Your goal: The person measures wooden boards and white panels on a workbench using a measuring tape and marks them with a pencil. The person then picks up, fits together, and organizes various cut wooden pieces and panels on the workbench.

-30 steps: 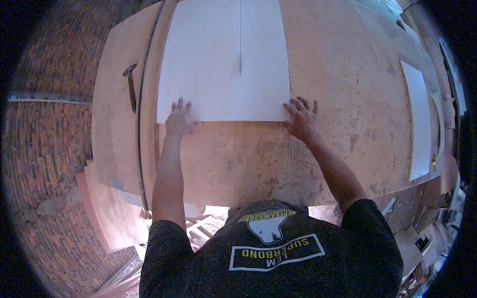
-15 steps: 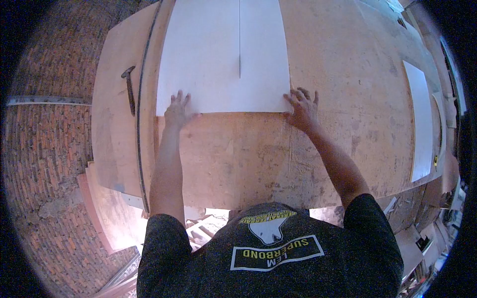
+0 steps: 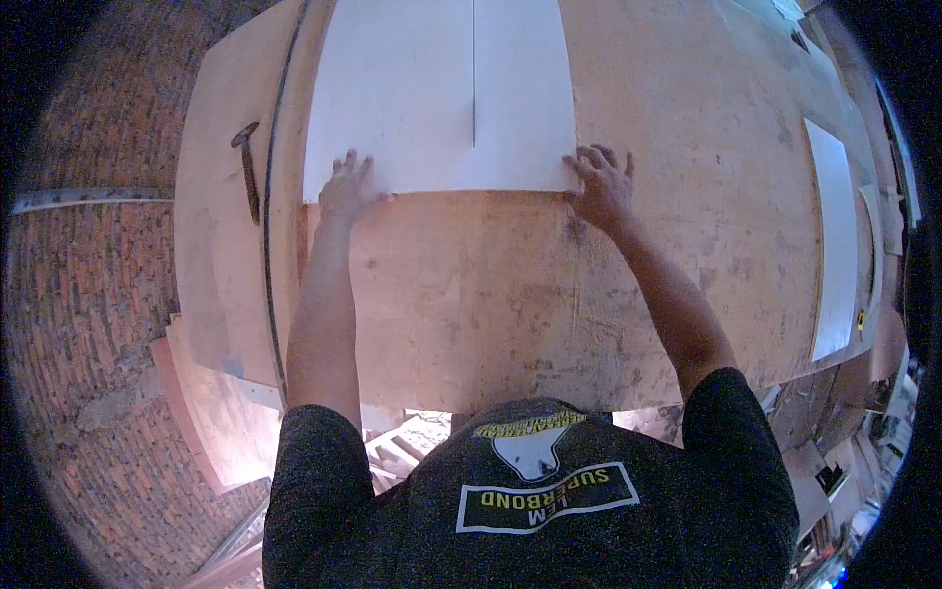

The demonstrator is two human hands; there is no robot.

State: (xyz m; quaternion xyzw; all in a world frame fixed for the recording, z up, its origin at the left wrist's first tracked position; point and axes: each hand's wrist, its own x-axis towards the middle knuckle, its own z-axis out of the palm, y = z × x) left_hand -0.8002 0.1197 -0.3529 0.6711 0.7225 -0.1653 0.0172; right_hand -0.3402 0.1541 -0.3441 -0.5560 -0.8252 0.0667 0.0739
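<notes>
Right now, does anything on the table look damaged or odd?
A dark line, apparently a slit, runs down the large white board but stops short of its near edge, like an unfinished cut. The tabletop is stained.

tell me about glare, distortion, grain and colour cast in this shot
Head view: wide-angle distortion bows the wooden surface; head view: glare washes out areas below its near edge; head view: speckled grain shows on the dark shirt; head view: the white panel looks bluish.

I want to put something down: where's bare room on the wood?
Biggest: right, between the white panel and narrow white strip. Another lies between the forearms, in front of the panel. Crowded: the panel's near corners, with left grip and right grip.
</notes>
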